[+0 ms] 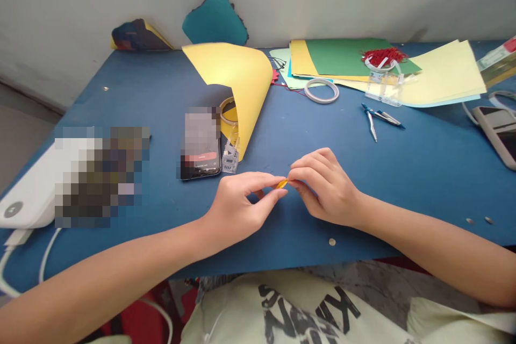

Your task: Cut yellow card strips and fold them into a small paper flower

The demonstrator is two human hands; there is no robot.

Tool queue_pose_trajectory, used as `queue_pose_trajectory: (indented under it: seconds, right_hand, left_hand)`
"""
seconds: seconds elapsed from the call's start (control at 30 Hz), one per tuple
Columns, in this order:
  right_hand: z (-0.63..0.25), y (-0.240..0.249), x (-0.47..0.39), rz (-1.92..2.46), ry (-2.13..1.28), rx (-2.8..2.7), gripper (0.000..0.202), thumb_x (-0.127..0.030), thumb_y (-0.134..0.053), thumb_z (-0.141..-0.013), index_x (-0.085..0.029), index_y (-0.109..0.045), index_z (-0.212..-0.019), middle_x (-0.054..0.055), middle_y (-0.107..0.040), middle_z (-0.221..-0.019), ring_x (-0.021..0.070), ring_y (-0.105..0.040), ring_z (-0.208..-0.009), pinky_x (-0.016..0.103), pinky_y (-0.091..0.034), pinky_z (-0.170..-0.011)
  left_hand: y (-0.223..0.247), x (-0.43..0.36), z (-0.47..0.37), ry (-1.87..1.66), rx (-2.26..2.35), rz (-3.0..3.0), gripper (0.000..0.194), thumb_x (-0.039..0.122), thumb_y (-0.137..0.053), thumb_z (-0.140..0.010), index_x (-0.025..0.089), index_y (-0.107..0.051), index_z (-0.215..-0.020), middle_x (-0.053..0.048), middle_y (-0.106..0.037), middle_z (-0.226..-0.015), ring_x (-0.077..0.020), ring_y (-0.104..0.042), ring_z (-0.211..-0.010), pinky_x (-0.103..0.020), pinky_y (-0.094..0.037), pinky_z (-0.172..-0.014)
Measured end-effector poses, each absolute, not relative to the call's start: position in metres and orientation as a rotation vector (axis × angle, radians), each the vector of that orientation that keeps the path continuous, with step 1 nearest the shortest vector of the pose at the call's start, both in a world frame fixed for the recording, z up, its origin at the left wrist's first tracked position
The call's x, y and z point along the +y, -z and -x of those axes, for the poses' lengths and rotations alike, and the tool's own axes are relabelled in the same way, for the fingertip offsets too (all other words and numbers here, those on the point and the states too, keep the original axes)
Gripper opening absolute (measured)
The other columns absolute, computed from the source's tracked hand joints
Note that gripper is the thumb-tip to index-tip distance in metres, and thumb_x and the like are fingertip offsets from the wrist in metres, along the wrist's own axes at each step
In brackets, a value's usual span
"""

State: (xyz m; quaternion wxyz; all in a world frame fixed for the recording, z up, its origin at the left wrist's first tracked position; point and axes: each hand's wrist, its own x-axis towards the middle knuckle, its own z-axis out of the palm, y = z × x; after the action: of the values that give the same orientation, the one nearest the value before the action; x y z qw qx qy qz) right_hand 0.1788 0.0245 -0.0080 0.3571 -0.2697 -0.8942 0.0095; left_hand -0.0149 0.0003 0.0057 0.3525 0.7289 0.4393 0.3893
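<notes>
Between my two hands is a small folded yellow paper piece (281, 184), held just above the blue tabletop. My left hand (244, 201) pinches it between thumb and fingertips. From the other side, my right hand (328, 188) has its thumb and fingers closed at the piece's right end; the fingertips partly hide it. A curled yellow paper sheet (253, 80) with a cut-out corner stands beyond my left hand. Near it lie a phone (201, 142) and a clear plastic tape dispenser (231, 156).
A tape roll (321, 91), a compass (381, 115) and stacked coloured sheets (346, 56) lie toward the wall, with red shreds (384, 57) on top. At left are a white power bank (28, 199) and cable. Another phone (497, 134) sits at the right edge.
</notes>
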Motion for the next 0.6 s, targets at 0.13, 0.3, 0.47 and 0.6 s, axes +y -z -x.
queue_pose_trajectory:
  seconds: [0.13,0.3,0.47,0.6]
  right_hand:
    - [-0.1791,0.0091,0.0257,0.774,-0.153,-2.278,0.010,-0.016,-0.048,-0.089,-0.018,-0.049,-0.098,0.006,-0.063,-0.085,0.0176,-0.056,-0.075,0.033,-0.039,-0.069]
    - [-0.1795,0.0105,0.0279,0.712,-0.193,-2.292,0.006,-0.016,-0.045,-0.091,-0.019,-0.050,-0.089,0.003,-0.062,-0.077,0.0153,-0.055,-0.070,0.032,-0.037,-0.068]
    - [-0.1797,0.0097,0.0271,0.711,-0.297,-2.286,0.006,-0.016,-0.046,-0.091,-0.018,-0.051,-0.088,0.003,-0.061,-0.076,0.0139,-0.054,-0.069,0.032,-0.037,-0.070]
    - [-0.1793,0.0093,0.0266,0.703,-0.424,-2.216,0.003,-0.016,-0.051,-0.088,-0.016,-0.052,-0.091,0.003,-0.059,-0.075,0.0125,-0.053,-0.069,0.031,-0.039,-0.070]
  left_hand:
    - [-0.0097,0.0010,0.0152,-0.959,1.152,-1.743,0.014,0.022,-0.063,-0.081,0.018,-0.074,-0.087,-0.003,-0.075,-0.084,-0.0150,-0.069,-0.069,-0.022,-0.056,-0.062]
    - [-0.0125,0.0034,0.0152,-0.931,1.133,-1.671,0.013,0.021,-0.063,-0.079,0.019,-0.075,-0.085,-0.001,-0.075,-0.083,-0.0147,-0.068,-0.070,-0.020,-0.055,-0.060]
    - [-0.0150,0.0048,0.0151,-0.900,1.133,-1.627,0.013,0.020,-0.062,-0.080,0.017,-0.075,-0.083,-0.001,-0.074,-0.077,-0.0124,-0.066,-0.063,-0.018,-0.052,-0.055]
    - [-0.0163,0.0053,0.0155,-0.922,1.159,-1.602,0.013,0.020,-0.063,-0.079,0.018,-0.075,-0.084,-0.002,-0.075,-0.083,-0.0137,-0.067,-0.067,-0.019,-0.053,-0.057]
